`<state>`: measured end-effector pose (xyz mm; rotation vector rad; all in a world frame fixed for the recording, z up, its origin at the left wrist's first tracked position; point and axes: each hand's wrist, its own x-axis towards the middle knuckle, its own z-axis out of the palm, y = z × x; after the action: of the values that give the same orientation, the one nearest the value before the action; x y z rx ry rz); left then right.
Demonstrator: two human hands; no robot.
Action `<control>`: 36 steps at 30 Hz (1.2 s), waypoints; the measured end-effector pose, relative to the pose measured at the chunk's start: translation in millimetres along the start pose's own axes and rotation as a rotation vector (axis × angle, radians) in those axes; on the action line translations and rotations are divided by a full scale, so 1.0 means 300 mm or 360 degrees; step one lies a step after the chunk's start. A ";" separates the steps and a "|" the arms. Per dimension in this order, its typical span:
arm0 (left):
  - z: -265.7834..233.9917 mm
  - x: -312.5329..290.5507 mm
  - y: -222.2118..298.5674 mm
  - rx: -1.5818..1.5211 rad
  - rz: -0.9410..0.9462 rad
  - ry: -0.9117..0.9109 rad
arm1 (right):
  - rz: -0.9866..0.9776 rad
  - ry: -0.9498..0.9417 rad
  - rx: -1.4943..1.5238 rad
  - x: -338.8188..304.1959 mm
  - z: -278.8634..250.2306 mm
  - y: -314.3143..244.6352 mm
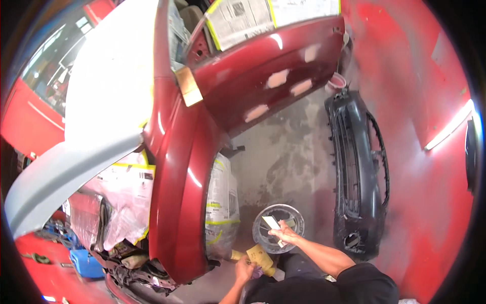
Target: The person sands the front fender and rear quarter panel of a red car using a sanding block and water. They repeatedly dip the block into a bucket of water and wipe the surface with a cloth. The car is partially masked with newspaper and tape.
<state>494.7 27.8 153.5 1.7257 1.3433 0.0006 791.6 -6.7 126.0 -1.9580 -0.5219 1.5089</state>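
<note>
R hand (287,232) gripping pale block (271,222), over bucket (300,223).
Block prob. light, stiff, maybe slick if wet; best held by long edges, mid-length. L hand (245,268), lower L of bucket, fingers curled on yellow sheet (258,256), prob. sandpaper: light, bendy, tears if creased; pinch near edge. Red fender (174,202) L of bucket, blk bumper (358,172) R.
</note>
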 end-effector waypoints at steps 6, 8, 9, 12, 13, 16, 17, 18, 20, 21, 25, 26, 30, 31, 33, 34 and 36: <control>-0.058 -0.070 0.135 0.0413 0.0379 0.0129 | -0.0439 0.0201 0.0080 -0.194 -0.058 0.027; -0.067 -0.142 0.055 0.0496 0.0480 0.0250 | -0.0350 0.0003 0.0261 -0.295 -0.024 -0.061; -0.095 -0.182 0.062 0.0448 0.0563 0.0226 | -0.0321 0.0027 0.0112 -0.306 -0.014 -0.057; -0.120 -0.212 0.049 0.0697 0.0570 0.0207 | -0.0251 0.0259 -0.0141 -0.367 -0.023 -0.037; -0.123 -0.221 0.017 0.0722 0.0623 0.0191 | -0.0209 0.0240 -0.0073 -0.433 -0.045 -0.070; -0.129 -0.278 -0.082 0.0841 0.0669 0.0090 | -0.0255 0.0278 -0.0008 -0.521 -0.068 -0.075; -0.122 -0.278 -0.101 0.0874 0.0704 0.0070 | -0.0416 0.0297 0.0111 -0.468 -0.083 0.039; -0.117 -0.282 -0.172 0.0901 0.0739 0.0079 | -0.0400 0.0350 -0.0022 -0.510 -0.074 0.008; -0.104 -0.285 -0.204 0.0903 0.0771 0.0104 | -0.0452 0.0321 0.0155 -0.573 -0.072 -0.004; -0.101 -0.309 -0.174 0.0881 0.0787 0.0074 | -0.0310 0.0418 0.0017 -0.480 -0.098 0.126; -0.073 -0.441 -0.315 0.0866 0.0430 0.0215 | -0.0244 0.0081 -0.0230 -0.566 -0.013 0.018; -0.060 -0.471 -0.371 0.0878 0.0419 0.0306 | -0.0302 0.0034 -0.0256 -0.599 0.018 -0.015; 0.050 -0.694 -0.503 0.0806 0.0155 0.0590 | -0.0343 -0.0245 -0.0406 -0.556 0.075 0.039; 0.068 -0.738 -0.502 0.0819 -0.0194 0.0405 | -0.0297 -0.0359 -0.0399 -0.598 0.087 -0.012; 0.073 -0.842 -0.468 0.0631 -0.0481 0.0534 | -0.0265 -0.0485 -0.0486 -0.630 0.151 0.010; 0.091 -0.900 -0.474 0.0524 -0.0582 0.0639 | -0.0299 -0.0518 -0.0565 -0.615 0.188 0.033; 0.158 -1.057 -0.496 0.0350 -0.0812 0.0759 | -0.0383 -0.0652 -0.0744 -0.612 0.263 0.065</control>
<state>276.3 -247.8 189.0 1.5649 2.1813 -0.0264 664.5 -120.2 232.1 -1.8153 -1.3393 1.7452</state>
